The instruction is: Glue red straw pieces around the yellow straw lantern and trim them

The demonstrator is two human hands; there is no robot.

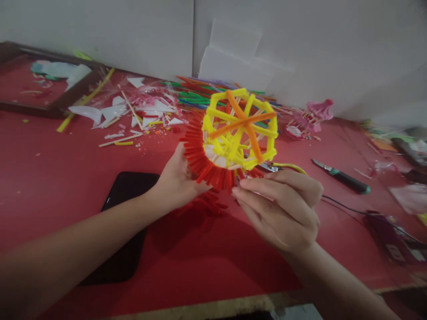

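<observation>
Over the red tabletop [60, 178], holding a craft model [238, 141] aloft, likely for a clear working angle.
Gripping its left side with the left hand [178, 178], pinching its lower edge with the right hand [283, 204], apparently for steadiness; showing fuzzy, splayed red fringe [195, 164], many-sided yellow lattice [245, 92], slim crossed orange strips [246, 121].

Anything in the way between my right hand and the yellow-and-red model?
Nothing visible: the right hand has its fingertips right at the lower edge of the model's red fringe. The left hand holds the model's left side. The yellow-handled tool shows behind, apparently on the table.
</observation>
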